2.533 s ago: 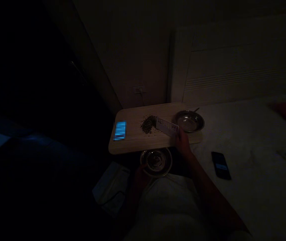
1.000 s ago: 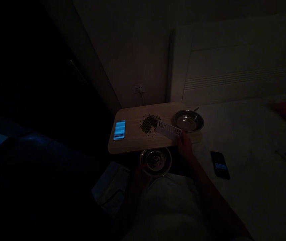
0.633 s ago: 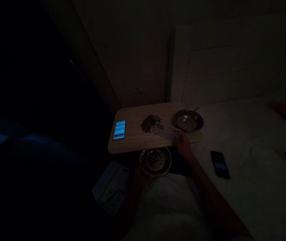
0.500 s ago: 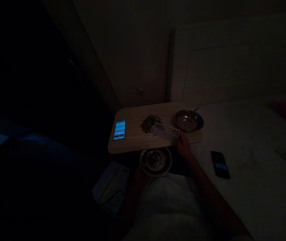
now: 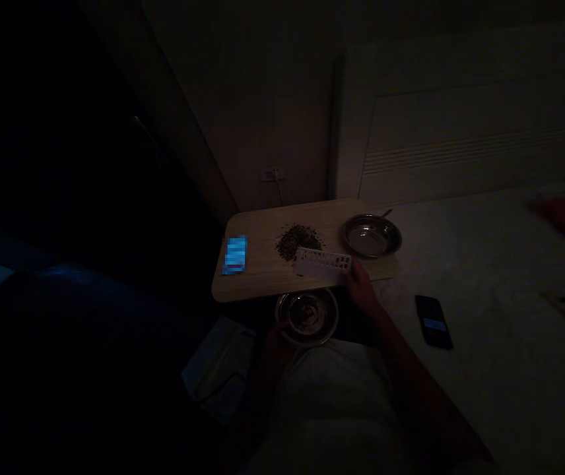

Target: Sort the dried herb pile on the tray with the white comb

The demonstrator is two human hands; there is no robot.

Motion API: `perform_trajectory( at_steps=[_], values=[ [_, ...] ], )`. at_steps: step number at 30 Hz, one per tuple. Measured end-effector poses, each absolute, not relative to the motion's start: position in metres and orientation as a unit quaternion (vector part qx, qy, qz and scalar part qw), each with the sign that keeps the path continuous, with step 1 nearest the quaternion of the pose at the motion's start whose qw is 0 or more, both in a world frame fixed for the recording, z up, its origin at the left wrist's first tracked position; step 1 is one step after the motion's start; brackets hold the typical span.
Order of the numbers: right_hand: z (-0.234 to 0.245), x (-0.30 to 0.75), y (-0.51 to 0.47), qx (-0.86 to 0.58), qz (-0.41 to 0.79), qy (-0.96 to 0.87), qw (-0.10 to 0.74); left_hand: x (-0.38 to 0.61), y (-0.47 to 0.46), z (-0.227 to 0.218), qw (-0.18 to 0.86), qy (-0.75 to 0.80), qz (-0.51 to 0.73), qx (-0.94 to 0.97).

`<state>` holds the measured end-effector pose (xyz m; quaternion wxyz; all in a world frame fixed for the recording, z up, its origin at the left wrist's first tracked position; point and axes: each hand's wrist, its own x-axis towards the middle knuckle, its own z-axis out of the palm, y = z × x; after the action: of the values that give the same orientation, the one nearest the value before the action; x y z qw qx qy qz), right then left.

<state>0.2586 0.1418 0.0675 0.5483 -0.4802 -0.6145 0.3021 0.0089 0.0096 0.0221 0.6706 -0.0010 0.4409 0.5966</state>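
Note:
My right hand (image 5: pixel 358 280) is closed on one end of a pale slotted plastic piece (image 5: pixel 319 265), like a small rack. Its far end meets the near edge of a pile of small dark bits (image 5: pixel 298 241), perhaps seeds or dried leaves, on a wooden board (image 5: pixel 257 284). Below the board's near edge, my left hand (image 5: pixel 278 340) grips the rim of a metal bowl (image 5: pixel 331 321) with some dark bits inside. A second metal bowl (image 5: pixel 372 236) stands at the board's right end, with a thin handle sticking out behind it. The room is very dark.
A lit phone screen (image 5: pixel 235 254) lies on the board's left end. Another phone (image 5: pixel 433 322) rests on the white bed (image 5: pixel 490 382) at right. A wall socket (image 5: pixel 272 173) with a plug is behind the board. A pale box-like thing (image 5: pixel 220 366) with a cable sits lower left.
My right hand has moved slightly left and toward me, bringing the slotted plastic piece to the pile's near edge. My left hand and its bowl stay almost the same.

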Motion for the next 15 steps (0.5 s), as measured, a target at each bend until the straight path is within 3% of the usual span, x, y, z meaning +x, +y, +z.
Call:
perform_trajectory(
  at_steps=[15],
  values=[
    [0.066, 0.265, 0.140, -0.439, 0.433, -0.585, 0.528, 0.012, 0.024, 0.021, 0.706, 0.433, 0.560, -0.026]
  ],
)
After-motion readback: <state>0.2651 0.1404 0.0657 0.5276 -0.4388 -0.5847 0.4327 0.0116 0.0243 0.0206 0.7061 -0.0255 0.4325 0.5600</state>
